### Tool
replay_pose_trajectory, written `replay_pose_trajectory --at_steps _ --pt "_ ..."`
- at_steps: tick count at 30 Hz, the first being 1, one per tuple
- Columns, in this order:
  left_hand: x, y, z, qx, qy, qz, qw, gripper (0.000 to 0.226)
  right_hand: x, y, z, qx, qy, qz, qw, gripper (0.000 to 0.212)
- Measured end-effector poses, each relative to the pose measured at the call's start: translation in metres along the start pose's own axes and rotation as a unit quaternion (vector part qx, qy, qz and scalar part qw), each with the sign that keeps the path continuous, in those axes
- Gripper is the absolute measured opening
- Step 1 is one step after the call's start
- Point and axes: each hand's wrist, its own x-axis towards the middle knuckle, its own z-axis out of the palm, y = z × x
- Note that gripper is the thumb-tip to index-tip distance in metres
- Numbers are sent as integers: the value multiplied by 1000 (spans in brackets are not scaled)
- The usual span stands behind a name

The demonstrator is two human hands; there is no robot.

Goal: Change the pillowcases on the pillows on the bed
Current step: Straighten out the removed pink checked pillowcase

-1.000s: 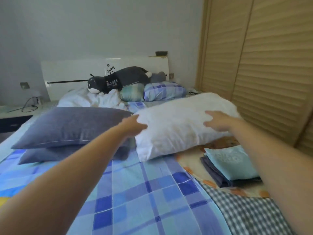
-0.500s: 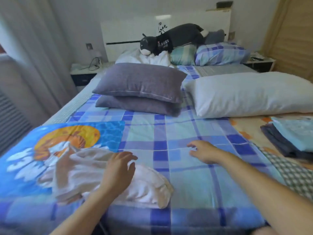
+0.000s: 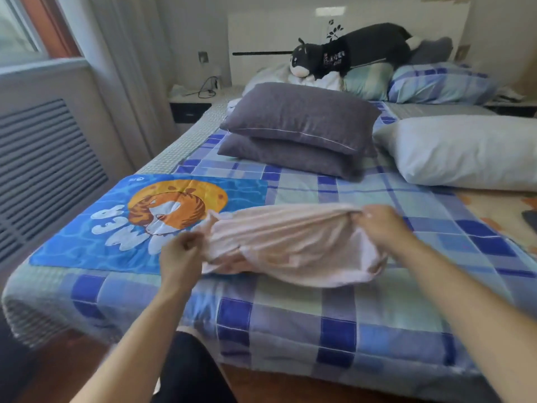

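Observation:
A pale pink pillowcase (image 3: 284, 242) is stretched out just above the blue checked bedspread (image 3: 334, 321) near the foot of the bed. My left hand (image 3: 181, 255) pinches its left end and my right hand (image 3: 377, 225) grips its right end. A bare white pillow (image 3: 465, 152) lies at the right, further up the bed. Two grey-cased pillows (image 3: 302, 126) are stacked in the middle of the bed.
A blue towel with an orange tiger print (image 3: 151, 219) lies flat at the left. A black plush toy (image 3: 351, 49) rests on checked pillows (image 3: 438, 82) and crumpled white bedding by the headboard. A nightstand (image 3: 191, 103) and a slatted radiator cover (image 3: 43, 167) stand at the left.
Both hands left the white pillow, came down to the pink pillowcase at the foot of the bed, took hold of its ends and pulled it out lengthwise. My view swung left.

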Motion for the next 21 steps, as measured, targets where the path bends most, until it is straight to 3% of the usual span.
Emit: replay_pose_trajectory --at_steps 3,4,5,7,9,12,14,16,19,21 --pt "-11 73 33 -217 -102 43 970 22 8 7 -87 129 125 44 983 11" --pt "-17 92 47 -267 -169 54 947 22 12 14 -106 100 150 68 981 11" --pt "-21 105 61 -285 -235 68 927 28 12 22 -120 -10 163 94 982 32" --pt "-30 109 92 -243 -321 92 911 45 7 48 -129 -228 209 104 945 55" --pt "-41 85 119 -127 -348 123 921 50 -3 69 -113 -238 230 25 943 45" --pt "-72 21 143 -49 -364 131 921 49 -14 82 -78 -86 124 -19 988 12" --pt "-90 -10 149 -6 -346 145 927 47 -13 82 -67 -105 59 -52 991 10" --pt "-97 -10 158 35 -308 174 935 35 -7 86 -66 -206 -16 -32 978 40" --pt "-106 19 167 -18 -285 212 935 28 -5 106 -72 -355 -170 58 918 93" --pt "-108 31 173 -19 -277 249 928 30 -2 120 -70 -396 -242 74 883 103"
